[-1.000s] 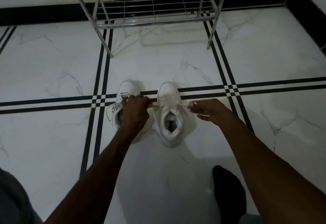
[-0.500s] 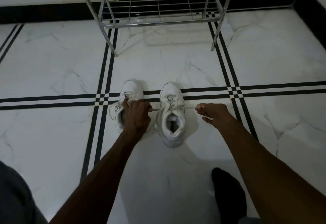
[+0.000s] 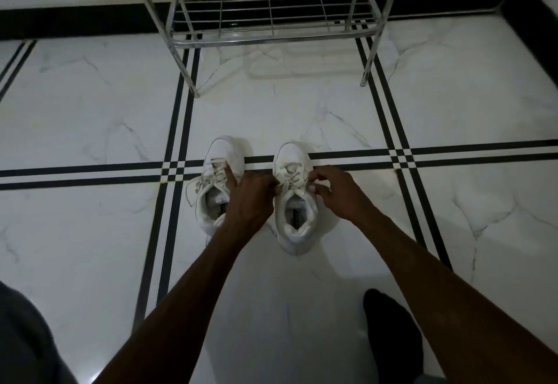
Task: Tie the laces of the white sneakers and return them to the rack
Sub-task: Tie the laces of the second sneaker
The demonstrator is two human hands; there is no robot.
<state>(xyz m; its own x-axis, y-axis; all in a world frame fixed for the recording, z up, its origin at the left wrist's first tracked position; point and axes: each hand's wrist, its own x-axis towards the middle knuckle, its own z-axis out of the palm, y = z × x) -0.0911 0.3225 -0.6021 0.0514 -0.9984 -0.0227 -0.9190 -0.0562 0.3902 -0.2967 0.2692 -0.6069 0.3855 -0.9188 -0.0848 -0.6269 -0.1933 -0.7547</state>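
Two white sneakers stand side by side on the marble floor, toes pointing away from me. My left hand (image 3: 250,196) lies between them, partly covering the left sneaker (image 3: 222,157), and pinches a lace end of the right sneaker (image 3: 291,157). My right hand (image 3: 330,190) sits at that shoe's right side, fingers pinched on its other lace end close to the eyelets. The left sneaker's laces hang loose over its outer side. A metal shoe rack (image 3: 271,33) stands beyond the shoes, its low shelf bare.
Black double stripes cross the white floor (image 3: 90,105) under the shoes. A black-socked foot (image 3: 392,338) rests at lower right and dark clothing (image 3: 21,338) shows at lower left. A black skirting runs along the wall behind the rack.
Both hands drew inward to the right sneaker's tongue; the lace ends, earlier stretched out sideways, are now held close over the eyelets. The view shifted slightly nearer.
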